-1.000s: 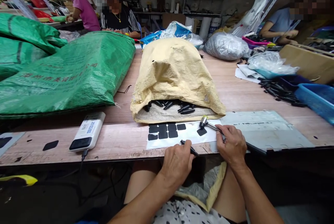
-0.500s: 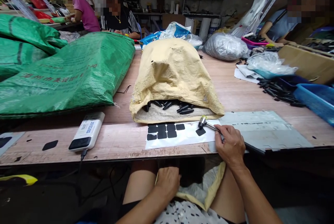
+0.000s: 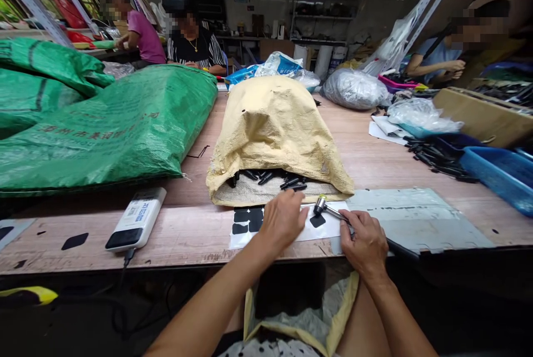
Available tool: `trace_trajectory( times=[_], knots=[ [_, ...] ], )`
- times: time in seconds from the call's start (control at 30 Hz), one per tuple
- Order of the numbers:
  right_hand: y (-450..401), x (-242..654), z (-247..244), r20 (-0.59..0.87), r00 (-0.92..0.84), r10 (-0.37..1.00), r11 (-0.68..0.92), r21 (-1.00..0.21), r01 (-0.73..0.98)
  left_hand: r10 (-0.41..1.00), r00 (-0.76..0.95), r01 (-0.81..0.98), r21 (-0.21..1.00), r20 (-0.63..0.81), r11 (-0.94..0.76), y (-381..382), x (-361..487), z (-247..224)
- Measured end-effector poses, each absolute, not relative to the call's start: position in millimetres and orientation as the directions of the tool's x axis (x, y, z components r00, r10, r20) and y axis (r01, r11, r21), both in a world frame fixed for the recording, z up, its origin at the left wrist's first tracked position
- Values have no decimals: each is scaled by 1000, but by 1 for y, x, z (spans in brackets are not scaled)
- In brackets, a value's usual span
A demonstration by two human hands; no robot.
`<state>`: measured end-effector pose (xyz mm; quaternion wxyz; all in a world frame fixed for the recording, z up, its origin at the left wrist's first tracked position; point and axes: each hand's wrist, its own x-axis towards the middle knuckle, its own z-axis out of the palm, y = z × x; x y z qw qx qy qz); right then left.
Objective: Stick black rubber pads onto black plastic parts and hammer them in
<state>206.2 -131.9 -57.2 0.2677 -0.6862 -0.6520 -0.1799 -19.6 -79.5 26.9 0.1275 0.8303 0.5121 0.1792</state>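
My right hand (image 3: 366, 240) is closed around the shaft of a small hammer (image 3: 333, 211) with a silver head and a yellowish upper end. Its head rests on or just above a single black rounded-square piece (image 3: 317, 222) on a white sheet (image 3: 306, 233). My left hand (image 3: 283, 221) reaches over that sheet to the mouth of a yellow woven sack (image 3: 278, 124), thumb apart from the bent fingers. Black tube-like parts (image 3: 266, 177) lie in the sack's mouth, close to the fingertips. More black squares (image 3: 249, 221) sit in rows on the sheet, partly covered by my left hand.
A green sack (image 3: 137, 118) and a white power bank (image 3: 137, 218) with a cable lie at left. A grey-blue sheet (image 3: 420, 218), black parts (image 3: 437, 160) and a blue tray (image 3: 499, 174) are at right. An open yellow bag (image 3: 333, 323) sits between my legs. Several people sit around.
My left hand has risen from the bag on my lap to the mouth of the sack on the table. My right hand keeps the hammer at the same black square. The view has tilted slightly.
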Motion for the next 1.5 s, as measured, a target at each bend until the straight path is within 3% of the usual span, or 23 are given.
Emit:
trace_trajectory(
  times=[0.13, 0.33, 0.47, 0.57, 0.77, 0.87, 1.07, 1.37, 1.5],
  knots=[
    [-132, 206, -56, 591, 79, 802, 2, -136, 991, 898, 382, 857, 281, 217, -432, -20, -5, 11],
    [-132, 208, -56, 587, 82, 805, 15, -157, 987, 898, 393, 846, 304, 201, -438, -21, -20, 1],
    [-128, 214, -53, 536, 70, 841, 37, -186, 982, 859, 456, 741, 434, 234, -512, -58, -49, 5],
    [-128, 214, -43, 474, 57, 879, 51, -213, 976, 871, 454, 670, 572, 189, -473, -78, -66, -6],
    [-154, 181, -19, 446, 116, 888, 137, -495, 858, 887, 407, 557, 711, 217, -429, -82, -76, -25],
    [-169, 158, -15, 413, 92, 906, 163, -542, 825, 892, 398, 541, 730, 216, -418, -80, -76, -24],
    [-179, 129, -24, 439, -43, 898, 287, -507, 813, 900, 367, 548, 727, 235, -413, -80, -75, -26],
    [-179, 117, -13, 478, -13, 878, 234, -406, 884, 904, 348, 556, 721, 250, -413, -79, -73, -29],
    [-176, 118, -15, 408, -77, 910, 246, -381, 891, 911, 342, 559, 729, 232, -395, -80, -73, -28]
  ],
)
